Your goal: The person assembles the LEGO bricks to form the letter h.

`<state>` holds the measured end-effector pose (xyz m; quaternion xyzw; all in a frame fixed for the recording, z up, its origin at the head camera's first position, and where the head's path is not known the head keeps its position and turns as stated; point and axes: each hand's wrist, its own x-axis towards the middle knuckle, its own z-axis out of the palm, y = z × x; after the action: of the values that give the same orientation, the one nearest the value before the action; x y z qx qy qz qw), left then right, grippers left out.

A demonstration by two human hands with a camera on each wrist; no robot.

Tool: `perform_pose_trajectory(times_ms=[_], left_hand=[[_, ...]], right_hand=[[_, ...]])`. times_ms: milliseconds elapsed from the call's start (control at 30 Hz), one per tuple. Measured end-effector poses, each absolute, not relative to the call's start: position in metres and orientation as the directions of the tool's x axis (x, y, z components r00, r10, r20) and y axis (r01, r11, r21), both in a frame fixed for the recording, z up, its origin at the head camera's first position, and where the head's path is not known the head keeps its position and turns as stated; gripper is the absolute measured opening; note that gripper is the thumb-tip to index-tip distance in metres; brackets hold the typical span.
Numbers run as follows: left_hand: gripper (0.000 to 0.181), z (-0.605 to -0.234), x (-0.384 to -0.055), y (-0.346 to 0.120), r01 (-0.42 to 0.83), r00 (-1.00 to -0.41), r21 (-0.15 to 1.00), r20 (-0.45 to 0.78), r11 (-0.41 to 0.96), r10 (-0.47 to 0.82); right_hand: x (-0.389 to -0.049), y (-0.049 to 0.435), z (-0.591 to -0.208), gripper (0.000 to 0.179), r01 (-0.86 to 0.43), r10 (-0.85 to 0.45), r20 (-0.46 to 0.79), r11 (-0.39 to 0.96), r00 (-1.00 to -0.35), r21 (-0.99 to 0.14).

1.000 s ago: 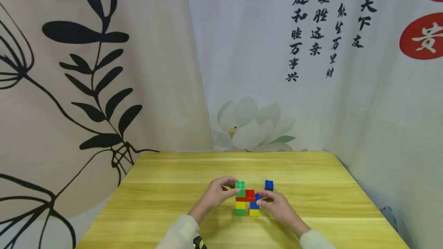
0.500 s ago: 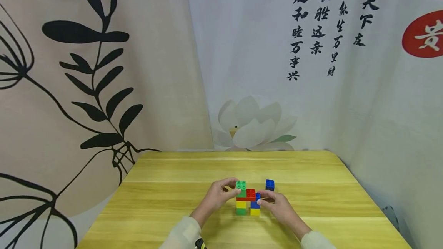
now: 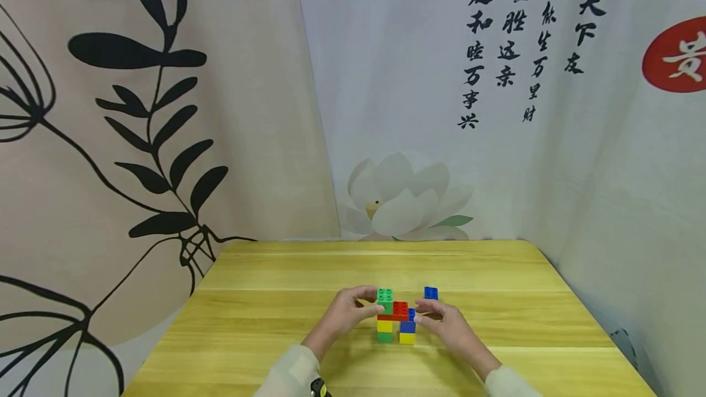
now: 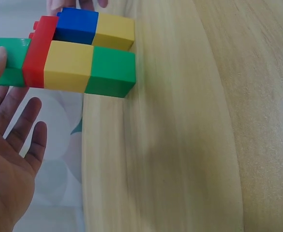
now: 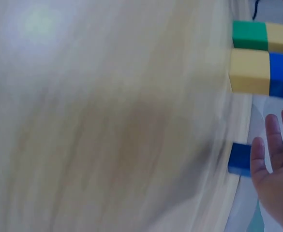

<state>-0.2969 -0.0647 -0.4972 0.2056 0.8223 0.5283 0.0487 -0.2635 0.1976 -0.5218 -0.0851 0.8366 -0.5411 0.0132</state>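
My left hand point(image 3: 349, 311) pinches the green top brick point(image 3: 385, 300) of a small toy-brick structure between thumb and fingers. Under it a red brick point(image 3: 401, 309) bridges two columns. The left column is a yellow brick point(image 4: 67, 66) over a green brick point(image 4: 111, 71). On the right, a blue brick point(image 3: 407, 327) sits on a yellow brick point(image 3: 407, 339), with blue studs showing beside the red one. My right hand point(image 3: 452, 326) holds nothing; its fingertips are close to the right of the blue brick, and its fingers look extended in the right wrist view.
A loose blue brick point(image 3: 431, 292) lies on the wooden table point(image 3: 265, 323) behind my right hand. A printed curtain point(image 3: 419, 109) hangs beyond the table's far edge. A dark wrist strap point(image 3: 318, 387) shows at my left sleeve.
My right hand has drawn slightly to the right, off the blue brick it was touching. My left hand keeps its pinch on the green brick, and the structure stands as before.
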Motion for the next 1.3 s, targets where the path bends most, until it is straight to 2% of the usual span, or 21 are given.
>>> perform_pose_trajectory(times_ms=[200,333,667,1000,1300], left_hand=[[0.03,-0.503,-0.296,-0.065,0.254,-0.916,0.894,0.1,0.369,0.389],[0.03,-0.506,-0.296,-0.065,0.247,-0.915,0.899,0.094,0.361,0.392],[0.032,-0.504,-0.295,-0.066,0.243,-0.91,0.903,0.086,0.354,0.406],[0.031,-0.503,-0.293,-0.064,0.244,-0.911,0.899,0.084,0.364,0.404],[0.029,-0.506,-0.295,-0.065,0.239,-0.913,0.9,0.081,0.363,0.4]], right_hand=[[-0.276,0.216,-0.519,0.036,-0.073,-0.006,0.077,0.412,-0.997,-0.908],[-0.286,0.231,-0.525,0.04,-0.046,0.053,0.08,0.461,-0.995,-0.886],[-0.308,0.235,-0.543,0.064,-0.009,0.012,0.019,0.546,-1.0,-0.838],[-0.307,0.231,-0.549,0.045,-0.02,0.029,0.045,0.58,-0.999,-0.814],[-0.304,0.23,-0.547,0.046,-0.033,0.039,0.064,0.538,-0.997,-0.842]])
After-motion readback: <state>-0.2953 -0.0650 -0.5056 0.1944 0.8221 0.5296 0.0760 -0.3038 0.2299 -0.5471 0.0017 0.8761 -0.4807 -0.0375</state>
